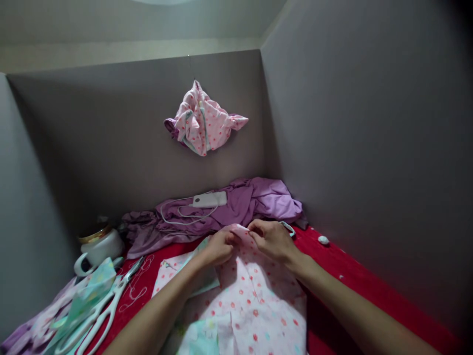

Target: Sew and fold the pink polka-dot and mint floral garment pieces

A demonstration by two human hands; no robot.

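A pink fabric piece with red dots (254, 301) and mint-green patches lies spread in front of me on the red cloth. At its far edge, my left hand (221, 246) pinches the fabric with thumb and curled fingers. Close by on the right, my right hand (273, 239) grips the same edge between thumb and forefinger. A short stretch of the edge is raised between both hands. Whether a needle or pin is in the fingers is too small to tell.
White-handled scissors (107, 308) lie at left beside loose white thread (136, 291), fabric scraps (86, 291) and a white mug (98, 249). Behind are purple cloth (244, 202) and a white corded device (210, 199). A dotted fabric item (212, 123) hangs on the grey wall (111, 133).
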